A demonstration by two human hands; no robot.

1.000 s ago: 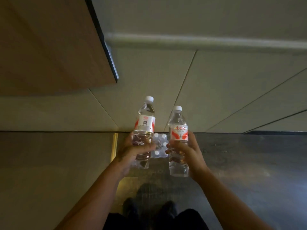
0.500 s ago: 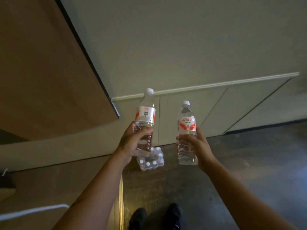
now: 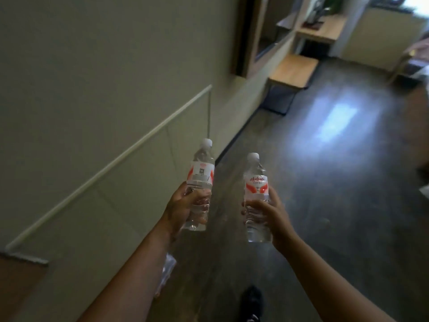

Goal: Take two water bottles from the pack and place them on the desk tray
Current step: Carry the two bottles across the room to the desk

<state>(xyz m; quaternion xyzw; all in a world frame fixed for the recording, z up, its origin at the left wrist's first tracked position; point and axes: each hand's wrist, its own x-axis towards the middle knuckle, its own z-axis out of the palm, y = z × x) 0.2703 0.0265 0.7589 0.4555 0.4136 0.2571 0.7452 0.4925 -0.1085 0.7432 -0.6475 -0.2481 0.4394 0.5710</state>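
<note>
I hold two clear water bottles upright in front of me, each with a white cap and a red-and-white label. My left hand (image 3: 183,208) grips the lower half of the left bottle (image 3: 200,173). My right hand (image 3: 270,212) grips the lower half of the right bottle (image 3: 256,184). The plastic-wrapped bottle pack (image 3: 168,268) lies on the floor by the wall, mostly hidden behind my left forearm. A wooden desk (image 3: 321,31) stands far ahead at the upper right; any tray on it is too blurred to make out.
A pale wall (image 3: 104,77) runs along my left. A low wooden bench (image 3: 293,70) stands against it ahead. Dark glossy floor (image 3: 325,182) stretches forward to the desk. My shoe (image 3: 251,303) shows at the bottom.
My view has swung right, away from the wall and the pack toward the room. Both hands still carry their bottles; the pack has slid down behind my left forearm.
</note>
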